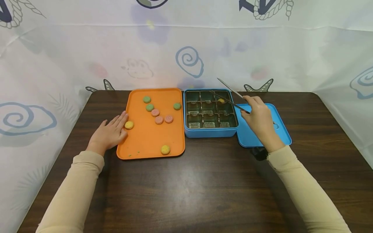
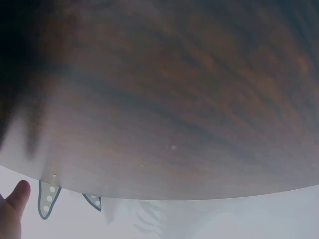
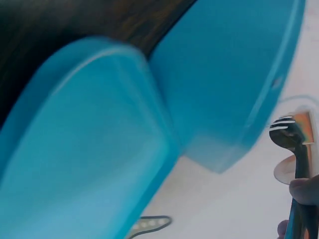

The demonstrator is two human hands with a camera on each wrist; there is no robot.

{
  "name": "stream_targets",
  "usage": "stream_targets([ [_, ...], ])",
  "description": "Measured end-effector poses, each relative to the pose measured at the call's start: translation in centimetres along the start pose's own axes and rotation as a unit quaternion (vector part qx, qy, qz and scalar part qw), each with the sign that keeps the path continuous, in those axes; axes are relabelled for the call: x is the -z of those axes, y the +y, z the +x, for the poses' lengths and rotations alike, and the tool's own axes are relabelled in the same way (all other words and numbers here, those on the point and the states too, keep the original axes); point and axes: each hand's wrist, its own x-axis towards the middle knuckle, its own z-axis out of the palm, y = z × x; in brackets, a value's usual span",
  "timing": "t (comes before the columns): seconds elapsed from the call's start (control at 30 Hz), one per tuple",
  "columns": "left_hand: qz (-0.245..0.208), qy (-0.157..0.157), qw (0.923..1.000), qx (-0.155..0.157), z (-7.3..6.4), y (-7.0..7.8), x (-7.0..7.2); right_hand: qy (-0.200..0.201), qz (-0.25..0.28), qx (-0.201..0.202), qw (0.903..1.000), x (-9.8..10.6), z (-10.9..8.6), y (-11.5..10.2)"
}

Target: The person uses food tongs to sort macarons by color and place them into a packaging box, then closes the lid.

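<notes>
My left hand [image 1: 109,133] rests with straight fingers on the left edge of an orange tray [image 1: 151,139], beside a yellow cookie [image 1: 129,125]. In my right hand [image 1: 259,119] I grip metal tongs [image 1: 231,88], their two arms spread apart over a blue box [image 1: 211,133]. One tip looks fork-like in the right wrist view, where a thumb [image 3: 305,190] presses the handle. Inside the box, a divided insert [image 1: 193,113] has several compartments. A yellow cookie [image 1: 221,100] lies in its right column toward the back, under the lower arm of the tongs.
Green cookies [image 1: 150,107], pink cookies [image 1: 159,120] and another yellow cookie [image 1: 165,149] lie on the tray. A blue lid [image 1: 281,134] lies right of the box, under my right hand. The dark wooden table [image 1: 186,194] meets a patterned white cloth [image 1: 163,58] behind.
</notes>
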Motion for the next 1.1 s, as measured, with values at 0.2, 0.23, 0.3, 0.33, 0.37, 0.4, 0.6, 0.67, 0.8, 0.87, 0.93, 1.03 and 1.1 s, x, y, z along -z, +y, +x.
stream_targets([
  [0.2,0.000,0.000,1.0000,0.000,0.1,0.1,0.1,0.005,0.017,0.044,0.9989,0.8,-0.5,-2.1],
  [0.23,0.000,0.000,1.0000,0.000,0.1,0.1,0.1,0.003,0.021,0.051,0.9985,0.8,-0.6,-2.5],
  [0.3,-0.001,-0.001,1.0000,0.001,0.1,0.1,0.1,-0.004,0.031,0.062,0.9976,0.8,-0.9,-3.3],
  [0.33,-0.002,-0.001,1.0000,0.002,0.1,0.1,0.0,-0.009,0.036,0.067,0.9971,0.7,-1.0,-3.8],
  [0.37,-0.003,-0.001,1.0000,0.003,0.1,0.1,0.0,-0.015,0.042,0.071,0.9965,0.7,-1.1,-4.2],
  [0.4,-0.002,-0.001,1.0000,0.003,0.1,0.2,0.0,-0.021,0.048,0.075,0.9958,0.7,-1.3,-4.6],
  [0.6,-0.001,0.000,1.0000,0.006,0.0,0.2,0.1,-0.058,0.067,0.103,0.9907,0.1,-2.3,-6.8],
  [0.67,-0.001,-0.001,1.0000,0.006,0.0,0.3,0.1,-0.070,0.068,0.114,0.9886,-0.1,-2.8,-7.4],
  [0.8,-0.001,-0.001,1.0000,0.006,0.0,0.2,0.1,-0.101,0.083,0.135,0.9822,-0.7,-3.9,-8.5],
  [0.87,-0.001,0.000,1.0000,0.006,0.0,0.2,0.1,-0.119,0.094,0.141,0.9783,-1.0,-4.4,-8.9],
  [0.93,0.000,0.001,1.0000,0.006,0.0,0.2,0.1,-0.133,0.100,0.149,0.9747,-1.4,-4.8,-9.2],
  [1.03,0.002,0.001,1.0000,0.006,0.0,0.2,0.1,-0.152,0.103,0.158,0.9702,-1.8,-5.2,-9.6],
  [1.1,0.003,0.000,1.0000,0.007,0.1,0.2,0.1,-0.163,0.106,0.164,0.9672,-1.9,-5.4,-9.9],
])
